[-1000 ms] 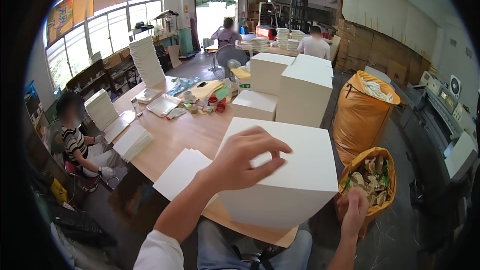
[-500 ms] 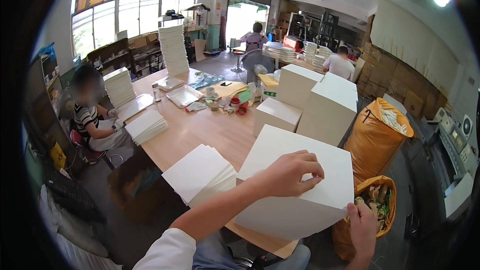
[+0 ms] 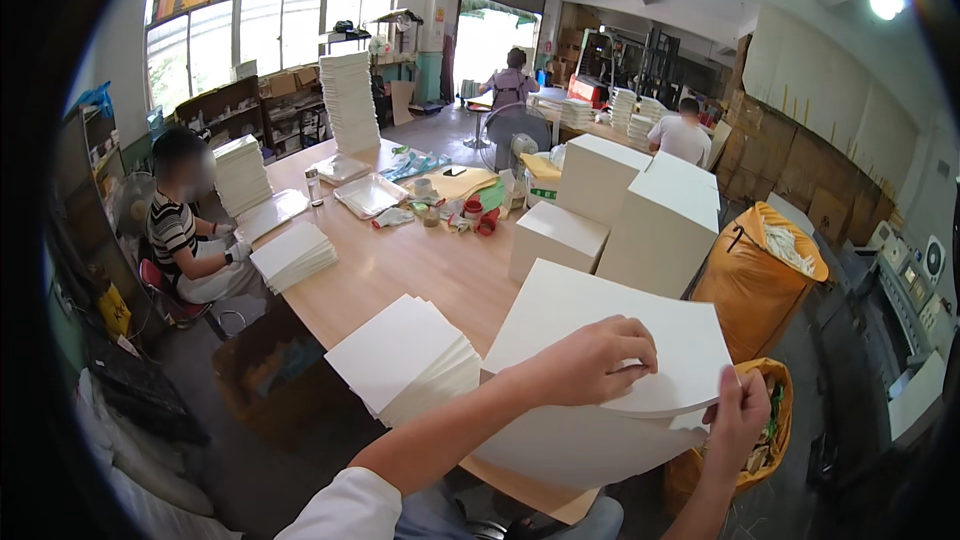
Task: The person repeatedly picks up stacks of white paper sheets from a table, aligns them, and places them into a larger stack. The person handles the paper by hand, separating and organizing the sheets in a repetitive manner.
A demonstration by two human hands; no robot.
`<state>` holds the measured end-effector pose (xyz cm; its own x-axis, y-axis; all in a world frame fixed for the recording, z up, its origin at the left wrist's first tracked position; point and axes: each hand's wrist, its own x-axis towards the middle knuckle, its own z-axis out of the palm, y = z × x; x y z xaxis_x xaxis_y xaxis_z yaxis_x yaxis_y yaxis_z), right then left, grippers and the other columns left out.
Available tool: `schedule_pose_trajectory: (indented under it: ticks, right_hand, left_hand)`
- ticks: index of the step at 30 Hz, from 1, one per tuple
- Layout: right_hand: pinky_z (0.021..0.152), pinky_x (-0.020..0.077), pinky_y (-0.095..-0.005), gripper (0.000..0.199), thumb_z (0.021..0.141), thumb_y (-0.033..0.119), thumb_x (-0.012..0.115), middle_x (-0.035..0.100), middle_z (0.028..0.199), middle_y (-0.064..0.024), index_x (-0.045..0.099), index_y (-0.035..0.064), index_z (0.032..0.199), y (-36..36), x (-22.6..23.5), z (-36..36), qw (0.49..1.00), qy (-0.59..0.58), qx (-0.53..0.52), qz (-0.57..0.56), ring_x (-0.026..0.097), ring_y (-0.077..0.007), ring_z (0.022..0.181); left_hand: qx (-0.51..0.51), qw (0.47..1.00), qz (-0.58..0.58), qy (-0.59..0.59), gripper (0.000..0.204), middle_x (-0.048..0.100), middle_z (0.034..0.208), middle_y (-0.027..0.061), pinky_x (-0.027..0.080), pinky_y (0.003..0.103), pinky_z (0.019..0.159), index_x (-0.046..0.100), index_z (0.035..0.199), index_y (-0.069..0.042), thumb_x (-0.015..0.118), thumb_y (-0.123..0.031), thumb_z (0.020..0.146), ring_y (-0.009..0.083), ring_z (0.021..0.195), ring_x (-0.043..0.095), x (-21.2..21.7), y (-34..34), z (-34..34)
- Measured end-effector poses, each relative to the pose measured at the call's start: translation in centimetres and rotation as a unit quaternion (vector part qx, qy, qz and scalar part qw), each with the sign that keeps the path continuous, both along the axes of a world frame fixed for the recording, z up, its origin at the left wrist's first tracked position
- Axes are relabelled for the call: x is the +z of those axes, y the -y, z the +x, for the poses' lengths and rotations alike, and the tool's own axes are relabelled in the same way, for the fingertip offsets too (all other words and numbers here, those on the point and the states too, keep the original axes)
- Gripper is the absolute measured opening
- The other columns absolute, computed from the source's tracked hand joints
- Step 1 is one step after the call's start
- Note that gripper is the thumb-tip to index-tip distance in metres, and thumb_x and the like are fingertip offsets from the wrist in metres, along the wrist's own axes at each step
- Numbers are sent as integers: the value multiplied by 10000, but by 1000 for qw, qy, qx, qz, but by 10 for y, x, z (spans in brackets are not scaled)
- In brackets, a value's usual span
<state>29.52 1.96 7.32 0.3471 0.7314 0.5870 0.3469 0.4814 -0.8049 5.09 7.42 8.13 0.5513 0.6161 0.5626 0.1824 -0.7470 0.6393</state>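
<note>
At the lower right of the frame, the grip of our right hand (image 3: 740,408) is pinching the corner of smooth white sheets (image 3: 610,305), their front edge bowing gently above a blocky white stack (image 3: 585,448). Our left hand (image 3: 603,362) is curling loosely over the sheets; we cannot tell whether its fingertips are pressing together. The stack is sitting on a wood-grained counter (image 3: 420,265), lower centre, beside a fanned white pile (image 3: 395,345). At right, a wrinkled orange sack (image 3: 742,290) is bulging with pale, stringy strips (image 3: 790,245).
</note>
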Motion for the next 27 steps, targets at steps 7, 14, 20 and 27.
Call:
schedule_pose_trajectory:
  ticks: [7, 14, 20, 27]
  right_hand:
    - [459, 309, -229, 405, 1121, 208, 640, 436, 651, 56, 449, 150, 769, 8, 7, -4, 994, -88, 46, -52, 406, -36, 514]
    - [502, 373, -244, 377, 1071, 181, 657, 464, 637, 41, 482, 143, 740, 7, 18, -7, 955, -256, 135, -61, 441, -68, 523]
    - [495, 360, -235, 378, 1073, 187, 653, 491, 629, 29, 486, 139, 737, 8, 25, -8, 958, -239, 140, -73, 484, -68, 522]
    - [480, 351, -229, 449, 1103, 307, 663, 484, 627, 43, 466, 151, 730, 10, 24, -3, 981, -140, 105, -83, 488, -59, 505]
  left_hand:
    - [-2, 1000, 29, -3, 136, 710, 1272, 124, 555, 423, 1036, 778, 1123, -48, 751, -71, 992, 320, 1218, 672, 1, 3, 0]
    - [-22, 1000, 5, -22, 466, 711, 1349, 123, 545, 442, 1066, 794, 1258, -110, 949, -282, 854, 323, 1247, 686, 13, 7, -5]
    - [-28, 998, -54, -17, 516, 747, 1309, 86, 537, 402, 1066, 839, 1226, -143, 1017, -237, 751, 260, 1228, 703, 15, 7, -6]
    - [-39, 995, -84, -30, 511, 742, 1319, 116, 550, 414, 1049, 776, 1351, -107, 923, -220, 875, 279, 1223, 707, 18, 4, -9]
